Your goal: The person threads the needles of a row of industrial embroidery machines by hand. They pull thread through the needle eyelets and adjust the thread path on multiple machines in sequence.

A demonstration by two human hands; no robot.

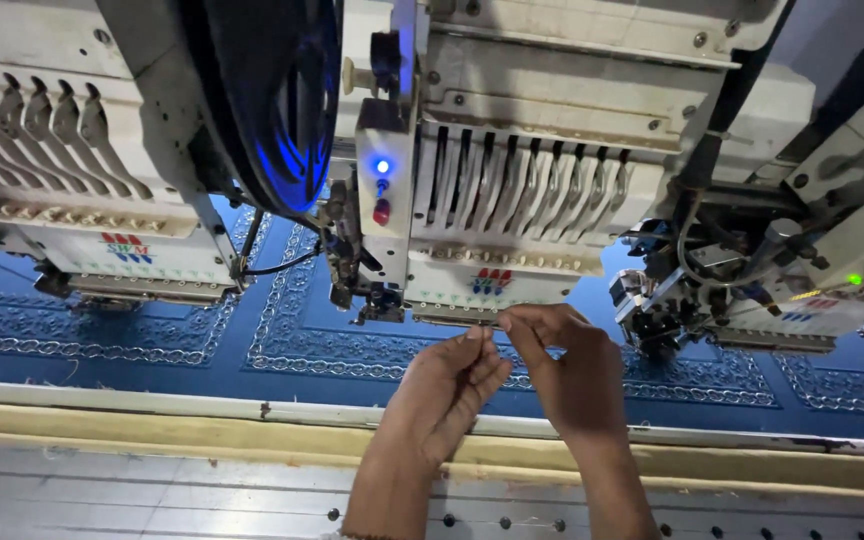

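Note:
Both my hands reach up to the underside of the middle embroidery head (497,230), a cream machine block with a row of thread levers. My left hand (442,385) has its fingertips pinched together just below the head's needle bar. My right hand (567,365) pinches at the same spot, thumb and forefinger closed, the two hands almost touching. A fine thread seems to run between the fingertips, too thin to see clearly. Beneath them lies blue fabric (282,330) with silver embroidered borders.
Another embroidery head (82,180) stands at the left and a third (802,270) at the right. A blue indicator light (383,166) glows on the middle head. A cream frame rail (152,425) and a grey table edge (152,500) run across the front.

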